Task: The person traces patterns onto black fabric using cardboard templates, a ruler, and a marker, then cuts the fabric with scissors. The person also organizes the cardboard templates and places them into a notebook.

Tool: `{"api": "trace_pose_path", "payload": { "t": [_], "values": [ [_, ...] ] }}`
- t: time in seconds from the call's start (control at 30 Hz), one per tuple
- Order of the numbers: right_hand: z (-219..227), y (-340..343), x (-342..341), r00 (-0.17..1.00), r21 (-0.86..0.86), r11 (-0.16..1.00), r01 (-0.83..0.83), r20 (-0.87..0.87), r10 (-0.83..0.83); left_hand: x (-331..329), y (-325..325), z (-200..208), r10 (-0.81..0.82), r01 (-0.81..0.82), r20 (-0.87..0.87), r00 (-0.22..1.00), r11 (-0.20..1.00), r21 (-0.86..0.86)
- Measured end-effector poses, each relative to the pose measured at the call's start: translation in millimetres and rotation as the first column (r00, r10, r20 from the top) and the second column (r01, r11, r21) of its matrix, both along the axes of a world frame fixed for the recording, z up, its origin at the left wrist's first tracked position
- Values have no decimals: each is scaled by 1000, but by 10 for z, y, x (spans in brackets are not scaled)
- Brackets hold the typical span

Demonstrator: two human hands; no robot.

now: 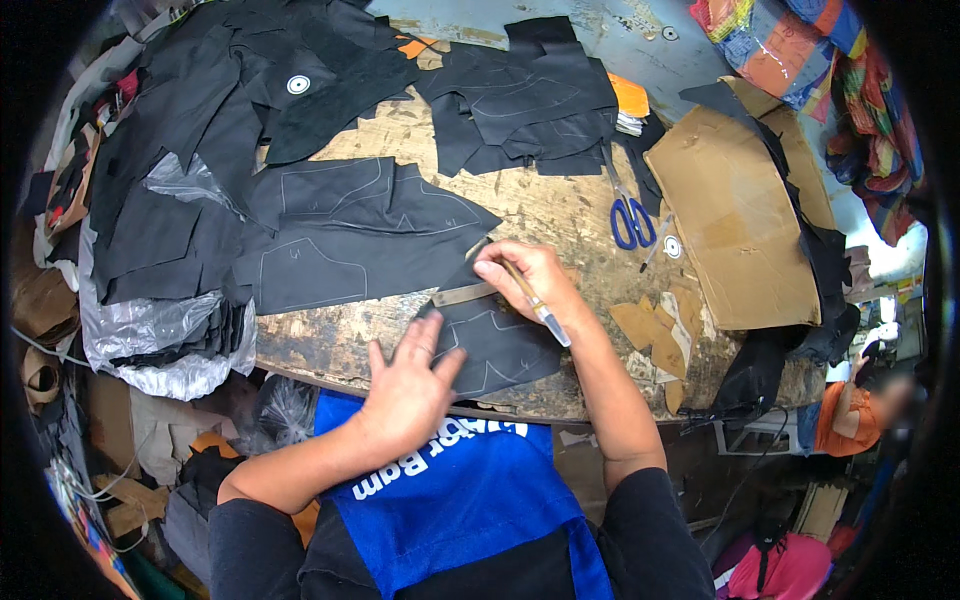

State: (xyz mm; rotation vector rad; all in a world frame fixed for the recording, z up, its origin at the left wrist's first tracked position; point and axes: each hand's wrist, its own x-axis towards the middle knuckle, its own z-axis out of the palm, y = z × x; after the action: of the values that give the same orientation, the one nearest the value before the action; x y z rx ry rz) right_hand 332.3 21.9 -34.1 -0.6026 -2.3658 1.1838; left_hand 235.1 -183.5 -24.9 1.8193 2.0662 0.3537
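Note:
My right hand (pixel 533 283) is closed round a slim pen (pixel 545 315) with a brownish barrel and a pale end, which slants down toward my forearm. Beneath that hand a narrow metal strip (pixel 463 295) lies across a small black leather piece (pixel 500 345) marked with pale outlines; the strip's right end is hidden by my fingers. My left hand (pixel 410 385) is open, fingers spread, at the left side of this piece near the table's front edge. Just beyond lies a larger black sheet (pixel 320 255) with several outlines drawn on it.
More black leather pieces (pixel 530 90) cover the back and left of the worn wooden table (pixel 390 130). Blue-handled scissors (pixel 632 222), tan scraps (pixel 655 330) and a cardboard sheet (pixel 740 220) lie to the right. A person in orange (pixel 845 420) is at the far right.

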Motion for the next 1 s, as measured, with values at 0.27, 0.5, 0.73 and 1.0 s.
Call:
{"api": "trace_pose_path", "payload": {
  "t": [0.27, 0.5, 0.73, 1.0],
  "values": [
    [-345, 220, 460, 1000, 225, 974, 2, 25, -7, -423, -123, -49, 362, -330, 318, 876, 932, -150],
    [-261, 291, 560, 883, -29, 927, 374, -295, -366, -1054, 446, -70, -204, 168, 314, 927, 976, 136],
    [-291, -106, 354, 934, 32, 989, 145, -334, -126, -623, 470, 3, -79, 20, 85, 993, 839, 544],
    [-350, -209, 389, 990, 197, 979, 56, -134, -29, 103, 275, -329, -241, 116, 174, 955, 840, 530]
  ]
}}
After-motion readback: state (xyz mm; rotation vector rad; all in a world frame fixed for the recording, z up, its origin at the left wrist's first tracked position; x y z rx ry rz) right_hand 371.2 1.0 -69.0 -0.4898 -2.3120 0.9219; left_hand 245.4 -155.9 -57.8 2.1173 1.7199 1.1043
